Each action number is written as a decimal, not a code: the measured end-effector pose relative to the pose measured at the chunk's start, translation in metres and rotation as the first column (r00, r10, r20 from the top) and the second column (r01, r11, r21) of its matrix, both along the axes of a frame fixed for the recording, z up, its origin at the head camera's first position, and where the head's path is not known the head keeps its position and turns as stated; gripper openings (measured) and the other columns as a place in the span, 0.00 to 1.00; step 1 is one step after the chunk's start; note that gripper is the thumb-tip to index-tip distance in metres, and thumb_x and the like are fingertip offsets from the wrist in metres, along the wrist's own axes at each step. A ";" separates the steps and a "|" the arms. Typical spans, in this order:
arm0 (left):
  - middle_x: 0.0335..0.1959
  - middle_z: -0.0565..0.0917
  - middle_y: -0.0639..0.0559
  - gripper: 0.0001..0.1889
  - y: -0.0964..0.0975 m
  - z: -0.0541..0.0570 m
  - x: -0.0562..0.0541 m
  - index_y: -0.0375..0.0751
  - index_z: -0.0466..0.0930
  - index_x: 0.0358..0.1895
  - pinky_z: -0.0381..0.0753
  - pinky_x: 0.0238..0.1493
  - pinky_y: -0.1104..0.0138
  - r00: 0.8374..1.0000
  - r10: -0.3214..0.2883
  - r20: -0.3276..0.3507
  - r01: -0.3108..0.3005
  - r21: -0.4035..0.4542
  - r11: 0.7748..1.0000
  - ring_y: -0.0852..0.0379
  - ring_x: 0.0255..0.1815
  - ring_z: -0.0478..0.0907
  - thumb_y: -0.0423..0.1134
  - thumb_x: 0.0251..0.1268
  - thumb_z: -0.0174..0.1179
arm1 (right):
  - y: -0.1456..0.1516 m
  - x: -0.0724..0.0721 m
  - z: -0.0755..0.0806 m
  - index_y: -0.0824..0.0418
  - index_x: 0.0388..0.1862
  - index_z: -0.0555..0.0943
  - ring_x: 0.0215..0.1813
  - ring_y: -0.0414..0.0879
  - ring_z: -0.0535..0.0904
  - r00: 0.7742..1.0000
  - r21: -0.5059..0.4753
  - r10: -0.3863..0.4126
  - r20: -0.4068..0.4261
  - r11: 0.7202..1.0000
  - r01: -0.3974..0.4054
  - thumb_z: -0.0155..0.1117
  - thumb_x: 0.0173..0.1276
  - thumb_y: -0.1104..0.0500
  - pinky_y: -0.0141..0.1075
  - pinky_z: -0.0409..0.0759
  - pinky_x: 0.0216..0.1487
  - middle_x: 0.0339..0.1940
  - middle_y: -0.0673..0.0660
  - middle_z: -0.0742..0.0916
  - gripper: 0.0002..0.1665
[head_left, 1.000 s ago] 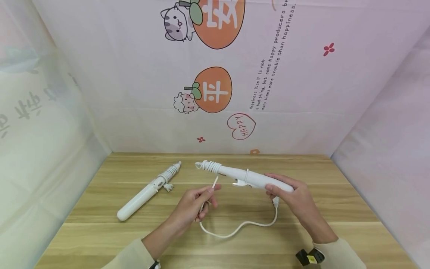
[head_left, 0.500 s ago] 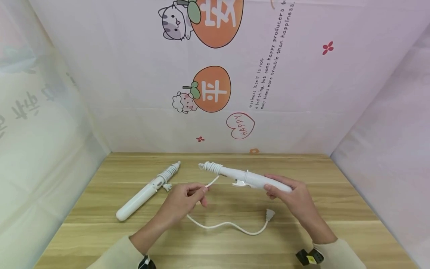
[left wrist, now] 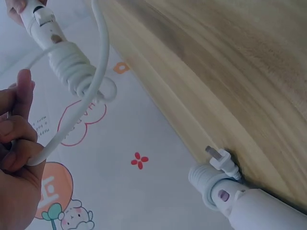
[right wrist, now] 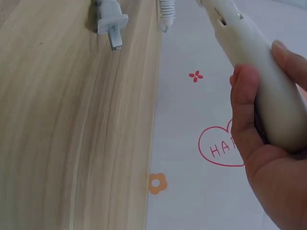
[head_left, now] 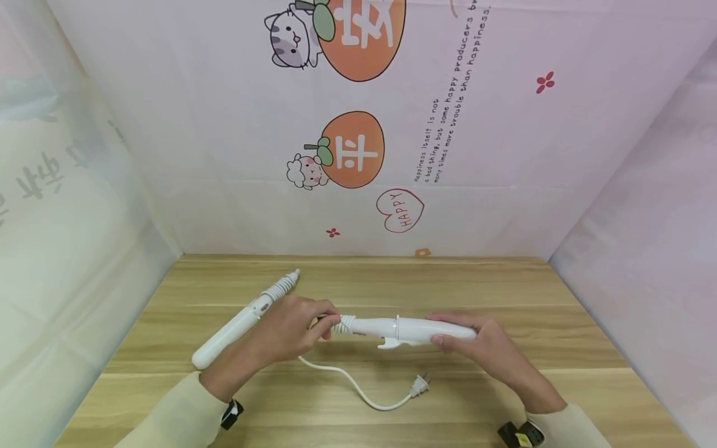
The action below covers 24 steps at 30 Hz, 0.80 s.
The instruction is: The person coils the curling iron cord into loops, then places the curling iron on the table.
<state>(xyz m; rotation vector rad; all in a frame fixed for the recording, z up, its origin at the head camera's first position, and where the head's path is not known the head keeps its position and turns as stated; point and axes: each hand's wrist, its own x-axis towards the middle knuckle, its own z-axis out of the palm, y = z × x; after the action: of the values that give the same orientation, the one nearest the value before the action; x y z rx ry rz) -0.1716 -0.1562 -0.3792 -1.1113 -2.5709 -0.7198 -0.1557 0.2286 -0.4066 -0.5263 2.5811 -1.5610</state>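
Observation:
A white curling iron (head_left: 372, 326) lies nearly level above the table, with part of its cord coiled round the narrow left end. My right hand (head_left: 493, 351) grips its thick right end, thumb and fingers round the body in the right wrist view. At the coiled end, my left hand (head_left: 285, 330) pinches the white cord (left wrist: 67, 127); the left wrist view shows the fingers curled over it. The cord's loose length runs below the left hand to a two-pin plug (head_left: 419, 386). In the head view the left hand hides part of the coil.
A second white curling iron (head_left: 235, 330), its cord wound round its narrow end, lies slanted on the wooden table (head_left: 504, 398) at the left, partly behind my left hand. Its plug (left wrist: 221, 160) shows in the left wrist view. A printed cloth (head_left: 476, 218) hangs behind the table.
The held curling iron has come lower and more level. My left hand has moved left, then up to its coiled end with the cord. The plug has swung left and down.

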 end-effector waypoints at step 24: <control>0.27 0.89 0.54 0.08 -0.009 -0.008 -0.017 0.47 0.94 0.46 0.68 0.26 0.75 0.836 -0.305 0.456 0.211 0.246 0.946 0.70 0.23 0.71 0.41 0.82 0.65 | 0.016 0.003 -0.004 0.60 0.63 0.89 0.53 0.42 0.89 0.962 -0.166 0.268 -0.044 0.948 -0.272 0.71 0.73 0.71 0.42 0.92 0.46 0.64 0.49 0.92 0.22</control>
<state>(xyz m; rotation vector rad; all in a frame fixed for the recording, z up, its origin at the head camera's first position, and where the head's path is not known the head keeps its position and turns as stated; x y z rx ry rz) -0.1881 -0.1653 -0.3874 -1.3760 -2.6833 -1.4480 -0.1528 0.2449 -0.4105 -0.8747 2.2798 -1.6917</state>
